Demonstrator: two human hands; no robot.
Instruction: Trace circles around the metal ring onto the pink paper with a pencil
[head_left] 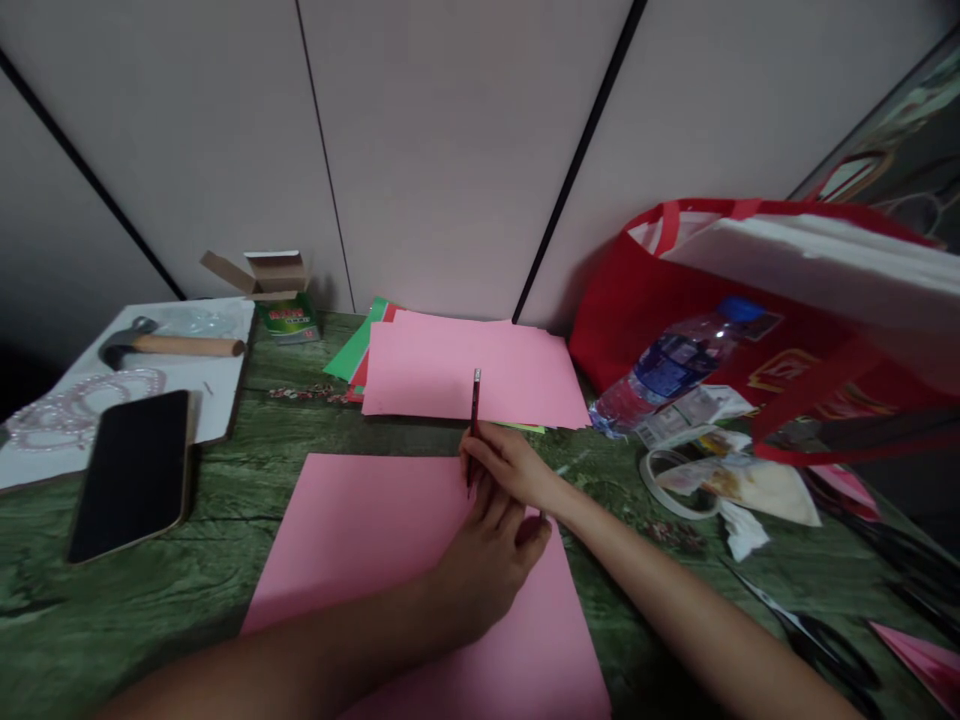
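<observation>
My right hand grips a dark pencil with a silvery top end. It stands nearly upright, its tip close to the pink sheet on the table. My left hand rests over the same sheet, just below the right hand and overlapping it in view. Its fingers are bent and close together, with the thumb curled at the right. Beside the thumb a small pale end shows; what it belongs to is hidden. Behind the hands lies a stack of pink sheets, with green and red sheets under it.
To the left are a black phone, a wooden-handled hammer, clear beads and an opened green box. On the right stand a bottle and a red bag, with a tape roll and scissors nearer me.
</observation>
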